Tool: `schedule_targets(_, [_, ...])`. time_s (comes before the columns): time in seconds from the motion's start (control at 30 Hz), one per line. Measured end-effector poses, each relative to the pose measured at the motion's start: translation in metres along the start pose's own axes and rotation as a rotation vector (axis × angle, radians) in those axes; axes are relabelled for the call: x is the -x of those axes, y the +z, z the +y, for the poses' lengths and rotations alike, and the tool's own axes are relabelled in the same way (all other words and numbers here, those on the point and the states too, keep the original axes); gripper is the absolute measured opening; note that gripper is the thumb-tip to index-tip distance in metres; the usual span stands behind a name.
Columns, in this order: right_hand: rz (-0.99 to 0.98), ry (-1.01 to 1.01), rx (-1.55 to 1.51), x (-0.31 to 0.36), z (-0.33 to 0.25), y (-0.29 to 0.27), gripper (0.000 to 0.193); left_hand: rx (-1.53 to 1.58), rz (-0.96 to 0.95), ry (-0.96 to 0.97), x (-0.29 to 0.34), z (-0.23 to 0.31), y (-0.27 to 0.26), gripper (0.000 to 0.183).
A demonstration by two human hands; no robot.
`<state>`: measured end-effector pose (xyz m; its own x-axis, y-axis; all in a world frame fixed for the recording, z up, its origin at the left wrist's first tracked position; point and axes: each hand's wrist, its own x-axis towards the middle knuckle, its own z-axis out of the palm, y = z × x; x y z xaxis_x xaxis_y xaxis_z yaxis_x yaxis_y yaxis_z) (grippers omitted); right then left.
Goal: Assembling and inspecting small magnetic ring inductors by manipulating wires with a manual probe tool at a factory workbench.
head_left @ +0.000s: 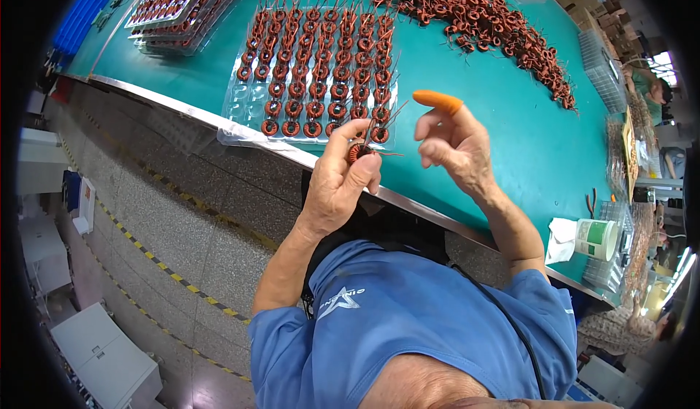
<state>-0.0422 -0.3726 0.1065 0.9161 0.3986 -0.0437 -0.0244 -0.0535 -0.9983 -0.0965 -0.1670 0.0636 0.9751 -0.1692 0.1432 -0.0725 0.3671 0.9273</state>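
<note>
Between the thumb and fingers of my left hand is a copper-wound toroid coil, its wire leads sticking out to the right and upward. The hand is at the table's front edge, just below a clear plastic tray filled with rows of similar coils. My right hand is raised over the green table to the right of the coil, apart from it. An orange finger cot covers its index finger, which points left. Its other fingers are partly curled and apart, with nothing visible in them.
A large heap of loose coils spreads over the back of the green table. Stacked filled trays stand at the far left. At the right are a white-and-green tub, a white cloth and pliers.
</note>
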Motion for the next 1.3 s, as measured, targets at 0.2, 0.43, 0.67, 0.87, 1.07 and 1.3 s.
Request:
schedule_targets(0.2, [-0.156,-0.146,0.09,0.003,0.014,0.012,0.073,-0.091,0.006,0.034,-0.006,-0.002,0.004,0.03])
schedule_targets(0.43, [-0.063,-0.065,-0.168,-0.001,0.01,0.024,0.019,-0.183,0.055,0.06,-0.001,-0.002,0.015,0.023])
schedule_targets(0.67, [-0.132,-0.017,-0.13,-0.007,0.007,0.018,0.028,-0.123,0.027,-0.012,-0.001,0.003,0.003,0.022])
schedule_targets(0.87, [-0.185,-0.02,-0.039,-0.01,0.004,0.013,0.025,-0.091,-0.067,-0.089,0.0,0.004,-0.007,0.02])
schedule_targets(1.07, [-0.252,0.136,-0.06,-0.02,-0.009,0.007,0.023,-0.195,-0.079,-0.159,0.001,0.01,-0.006,0.02])
schedule_targets(1.3, [-0.302,0.177,0.106,-0.031,-0.003,0.004,0.028,-0.239,-0.081,-0.166,0.001,0.004,-0.009,0.02])
